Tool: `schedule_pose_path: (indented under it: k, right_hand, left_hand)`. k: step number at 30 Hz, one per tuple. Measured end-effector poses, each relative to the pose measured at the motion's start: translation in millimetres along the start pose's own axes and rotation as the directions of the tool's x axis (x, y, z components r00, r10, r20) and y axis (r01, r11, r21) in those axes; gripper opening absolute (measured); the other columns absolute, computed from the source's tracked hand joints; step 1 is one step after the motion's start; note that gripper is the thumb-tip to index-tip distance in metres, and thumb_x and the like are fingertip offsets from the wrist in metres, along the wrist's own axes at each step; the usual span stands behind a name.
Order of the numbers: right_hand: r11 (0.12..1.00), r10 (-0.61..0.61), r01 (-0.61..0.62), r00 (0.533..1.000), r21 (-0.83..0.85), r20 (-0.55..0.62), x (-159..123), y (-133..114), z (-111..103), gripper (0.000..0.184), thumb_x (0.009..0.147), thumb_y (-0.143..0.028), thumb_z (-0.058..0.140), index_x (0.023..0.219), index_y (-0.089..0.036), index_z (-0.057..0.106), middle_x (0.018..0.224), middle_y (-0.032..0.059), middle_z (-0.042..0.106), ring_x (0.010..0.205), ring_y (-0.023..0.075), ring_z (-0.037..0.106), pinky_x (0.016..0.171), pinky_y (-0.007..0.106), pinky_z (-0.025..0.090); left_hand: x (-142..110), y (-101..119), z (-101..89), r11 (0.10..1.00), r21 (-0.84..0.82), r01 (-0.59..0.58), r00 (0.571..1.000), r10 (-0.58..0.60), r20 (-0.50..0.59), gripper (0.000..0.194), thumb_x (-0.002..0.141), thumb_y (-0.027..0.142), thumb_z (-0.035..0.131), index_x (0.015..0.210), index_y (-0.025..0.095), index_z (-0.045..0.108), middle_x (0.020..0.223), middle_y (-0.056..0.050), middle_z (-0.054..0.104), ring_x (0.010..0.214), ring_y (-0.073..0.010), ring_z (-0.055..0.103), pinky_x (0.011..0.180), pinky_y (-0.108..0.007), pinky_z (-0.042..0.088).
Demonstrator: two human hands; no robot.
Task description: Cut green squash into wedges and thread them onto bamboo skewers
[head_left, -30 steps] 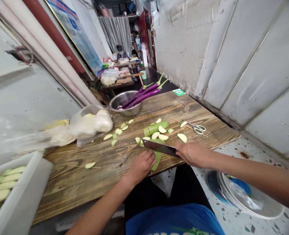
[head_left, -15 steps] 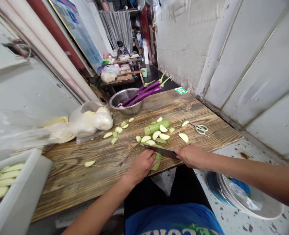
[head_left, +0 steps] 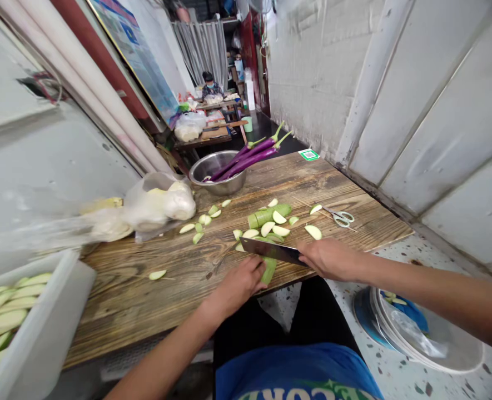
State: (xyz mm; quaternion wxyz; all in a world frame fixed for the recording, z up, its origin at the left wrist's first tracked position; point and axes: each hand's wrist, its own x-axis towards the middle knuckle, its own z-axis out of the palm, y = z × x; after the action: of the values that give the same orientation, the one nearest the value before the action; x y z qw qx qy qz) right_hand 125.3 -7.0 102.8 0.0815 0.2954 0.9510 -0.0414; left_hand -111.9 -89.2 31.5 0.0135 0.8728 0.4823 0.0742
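Fingers of the right hand (head_left: pixel 328 259) are wrapped around the handle of a broad steel cleaver (head_left: pixel 271 250), its blade lying over a long pale green vegetable (head_left: pixel 268 270) at the near edge of the worn wooden surface (head_left: pixel 145 300). The left hand (head_left: pixel 238 286) presses curled fingers onto the vegetable just left of the blade. Cut pale green slices (head_left: pixel 271 228) lie scattered just beyond, near small scissors (head_left: pixel 341 217).

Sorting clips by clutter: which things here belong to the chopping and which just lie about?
In use: left hand, right hand, cleaver, green eggplant, slices, table.
Lying about: scissors, bowl, purple eggplants, bag.
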Motion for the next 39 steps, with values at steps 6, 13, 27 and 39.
schedule_pose_path:
  k: [6, 13, 27, 39]
  right_hand:
    - [1.0, 0.0, 0.0, 1.0, -0.004, 0.008, -2, -2, 0, 0.024, 0.09, -0.028, 0.033, 0.098, -0.014, 0.051, 0.073, 0.0094, 0.066, 0.063, 0.0199, 0.062, 0.049, 0.025, 0.031]
    - [1.0, 0.003, -0.003, 1.0, -0.005, 0.03, -1, -1, 3, 0.022, 0.09, -0.027, 0.034, 0.095, -0.014, 0.051, 0.072, 0.0087, 0.066, 0.059, 0.0181, 0.061, 0.047, 0.024, 0.026]
    - [0.994, 0.087, -0.081, 0.992, 0.07, -0.089, -2, 13, 19, 0.021, 0.091, -0.03, 0.031, 0.091, -0.015, 0.045, 0.06, 0.0045, 0.061, 0.049, 0.0141, 0.054, 0.045, 0.024, 0.019]
    - [0.988, 0.15, -0.151, 0.988, -0.016, -0.048, -9, 6, 19, 0.022, 0.09, -0.032, 0.031, 0.091, -0.017, 0.046, 0.059, 0.0044, 0.062, 0.047, 0.0156, 0.056, 0.043, 0.024, 0.016]
  left_hand:
    - [-1, 0, 3.1, 1.0, 0.0, 0.016, 1.0, -0.016, 0.0, 0.041, 0.081, 0.036, 0.05, 0.115, 0.012, 0.051, 0.115, -0.014, 0.051, 0.107, -0.0235, 0.047, 0.089, -0.037, 0.043]
    - [0, 0, 3.6, 1.0, -0.011, -0.013, 0.999, 0.012, -0.046, 0.041, 0.08, 0.034, 0.052, 0.114, 0.01, 0.051, 0.112, -0.014, 0.053, 0.105, -0.023, 0.048, 0.089, -0.037, 0.043]
    - [-11, -47, 24.6, 0.994, 0.084, 0.065, 0.976, -0.046, -0.212, 0.028, 0.087, 0.021, 0.039, 0.107, 0.019, 0.058, 0.112, -0.009, 0.054, 0.105, -0.0211, 0.047, 0.087, -0.039, 0.04]
    - [-2, -87, 23.7, 0.995, 0.104, 0.0, 0.925, 0.039, -0.378, 0.02, 0.085, 0.021, 0.046, 0.097, 0.016, 0.061, 0.099, -0.01, 0.06, 0.097, -0.02, 0.052, 0.082, -0.037, 0.043]
